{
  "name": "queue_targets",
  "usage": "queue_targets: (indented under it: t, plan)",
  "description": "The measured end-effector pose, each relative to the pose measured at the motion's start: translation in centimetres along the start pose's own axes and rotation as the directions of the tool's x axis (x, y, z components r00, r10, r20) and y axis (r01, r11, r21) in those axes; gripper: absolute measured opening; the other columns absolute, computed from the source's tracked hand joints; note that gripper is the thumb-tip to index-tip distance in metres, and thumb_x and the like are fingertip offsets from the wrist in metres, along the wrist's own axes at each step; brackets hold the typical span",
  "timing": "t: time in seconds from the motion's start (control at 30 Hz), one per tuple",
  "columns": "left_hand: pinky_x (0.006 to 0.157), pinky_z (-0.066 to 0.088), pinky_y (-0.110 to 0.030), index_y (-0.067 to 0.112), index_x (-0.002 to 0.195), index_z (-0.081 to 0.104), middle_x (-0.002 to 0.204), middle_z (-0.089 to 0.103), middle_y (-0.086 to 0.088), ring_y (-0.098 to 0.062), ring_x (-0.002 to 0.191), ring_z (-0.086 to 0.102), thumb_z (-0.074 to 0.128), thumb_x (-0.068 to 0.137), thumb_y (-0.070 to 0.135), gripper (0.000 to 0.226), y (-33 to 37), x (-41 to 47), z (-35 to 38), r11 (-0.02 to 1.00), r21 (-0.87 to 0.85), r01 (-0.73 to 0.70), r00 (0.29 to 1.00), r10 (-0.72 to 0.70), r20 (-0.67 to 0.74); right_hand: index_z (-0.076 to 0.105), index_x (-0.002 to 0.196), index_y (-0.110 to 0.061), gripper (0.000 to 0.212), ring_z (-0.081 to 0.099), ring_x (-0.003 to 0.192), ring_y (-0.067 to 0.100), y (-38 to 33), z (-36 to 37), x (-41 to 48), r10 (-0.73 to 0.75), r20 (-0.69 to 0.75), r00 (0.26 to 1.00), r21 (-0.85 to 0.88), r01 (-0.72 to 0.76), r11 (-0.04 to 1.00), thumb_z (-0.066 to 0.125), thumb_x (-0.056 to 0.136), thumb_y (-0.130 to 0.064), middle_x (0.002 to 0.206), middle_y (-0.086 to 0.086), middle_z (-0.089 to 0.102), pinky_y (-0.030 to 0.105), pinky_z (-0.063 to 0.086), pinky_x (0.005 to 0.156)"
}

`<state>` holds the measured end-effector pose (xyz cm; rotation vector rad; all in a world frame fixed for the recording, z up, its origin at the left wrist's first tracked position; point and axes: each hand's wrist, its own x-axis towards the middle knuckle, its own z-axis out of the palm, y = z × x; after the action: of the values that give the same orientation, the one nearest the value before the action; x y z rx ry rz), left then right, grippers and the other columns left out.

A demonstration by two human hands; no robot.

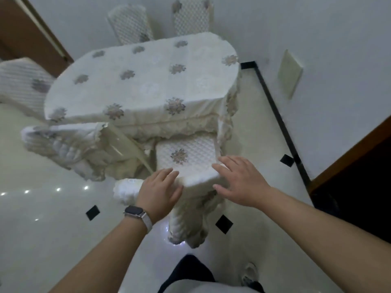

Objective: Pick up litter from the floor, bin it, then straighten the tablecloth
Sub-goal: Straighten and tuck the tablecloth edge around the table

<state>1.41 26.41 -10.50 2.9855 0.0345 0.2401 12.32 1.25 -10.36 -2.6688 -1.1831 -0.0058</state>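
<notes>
While the left hand [160, 187] and right hand [239, 178] lie spread on the chair [186, 157], the tablecloth [143, 81] at twelve o'clock looks soft and light; probably best pinched at its near hem.

Tabletop wholly beneath the tablecloth [137, 85]; blurred chair [23, 83] cropped at the left edge.

1. A quilted chair [186, 148] with a flower motif [179, 156] on its seat stands nearest
2. Two more chairs [131, 24] stand at the far side
3. A cream plate [289, 74] sits on the right wall [328, 28]
</notes>
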Motion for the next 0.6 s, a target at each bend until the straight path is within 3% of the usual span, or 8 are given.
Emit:
queue_targets:
  t: [0.13,0.27,0.43,0.6]
  plan:
    - [0.091,0.049,-0.04,0.018,0.121,0.064,0.122,0.064,-0.003,-0.023,0.111,0.058,0.049,0.09,0.048,0.046,-2.2,-1.7,-1.2,0.992,-0.005,0.129,0.992,-0.129,-0.006,0.05,0.135,-0.022,0.064,0.042,0.13,0.027,-0.6,0.5,1.4,-0.084,0.038,0.996,0.006,0.084,0.996,0.038,0.086,-0.062,0.142,0.006,0.048,0.042,0.033,0.108]
    - [0.087,0.049,-0.04,0.014,0.114,0.067,0.115,0.066,-0.006,-0.026,0.105,0.06,0.045,0.088,0.049,0.049,-4.5,-2.7,-1.5,0.99,0.013,0.143,0.986,-0.141,-0.092,0.043,0.14,-0.024,0.066,0.035,0.135,0.026,-1.3,1.3,2.7,-0.137,0.068,0.988,0.011,0.137,0.991,0.039,0.088,-0.063,0.147,0.005,0.041,0.041,0.025,0.112]
    - [0.089,0.048,-0.04,0.017,0.119,0.064,0.119,0.064,-0.003,-0.024,0.107,0.059,0.043,0.087,0.063,0.06,-7.0,-3.1,-0.2,0.99,0.002,0.138,0.99,-0.138,0.016,0.048,0.137,-0.02,0.064,0.044,0.128,0.027,-2.8,2.4,4.1,-0.193,0.064,0.979,-0.021,0.194,0.981,0.048,0.087,-0.06,0.14,0.006,0.049,0.042,0.032,0.108]
    - [0.094,0.045,-0.04,0.022,0.124,0.059,0.122,0.062,0.0,-0.022,0.109,0.056,0.049,0.081,0.073,0.067,-8.8,-3.1,1.9,0.994,-0.047,0.103,0.994,-0.101,0.052,0.056,0.128,-0.018,0.067,0.056,0.109,0.026,-4.2,3.7,5.7,-0.176,0.111,0.978,-0.051,0.183,0.982,0.057,0.08,-0.065,0.118,0.003,0.062,0.041,0.042,0.098]
